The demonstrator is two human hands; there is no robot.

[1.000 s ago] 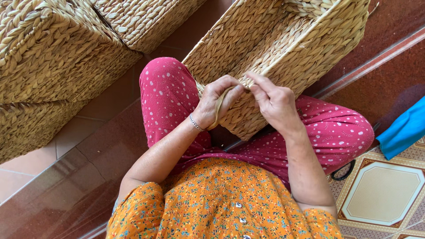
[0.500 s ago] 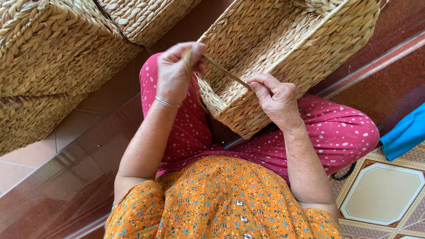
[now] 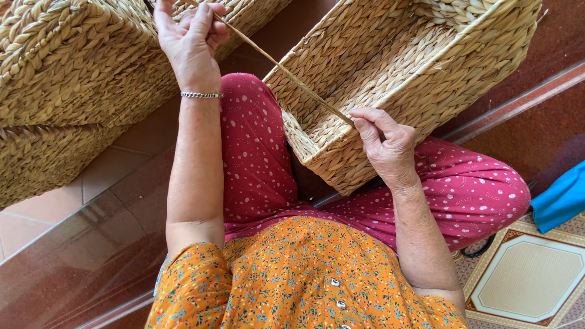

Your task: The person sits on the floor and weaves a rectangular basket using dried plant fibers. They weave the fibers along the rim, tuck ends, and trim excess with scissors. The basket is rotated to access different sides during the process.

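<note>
Head view: person sits on floor w/ a woven basket [image 3: 396, 79] resting on the lap, open side up, its near corner against the red dotted trousers [image 3: 256, 152].

Left hand [image 3: 192, 36] is raised high, near the frame's top, palm toward the camera, fingers curled around one end of a thin straw strand [image 3: 280, 66]; a silver bracelet [image 3: 201, 95] sits on that wrist.

The strand runs taut in a straight diagonal line from the left hand down & to the right, across the basket's inner wall, to the right hand [image 3: 387, 143].

Right hand rests on the basket's near rim, thumb & forefinger pinching the strand right at the rim; other fingers folded in. Hands are well apart, strand stretched between them.

Upper left: two more woven baskets [image 3: 67, 79], stacked/leaning, close beside the left arm, standing on reddish tile floor [image 3: 79, 244]. Orange flowered blouse [image 3: 304, 280] fills the bottom edge. Right side: a blue cloth-like thing [image 3: 563, 198] near the knee, a patterned tile [image 3: 530, 274] below it.
</note>
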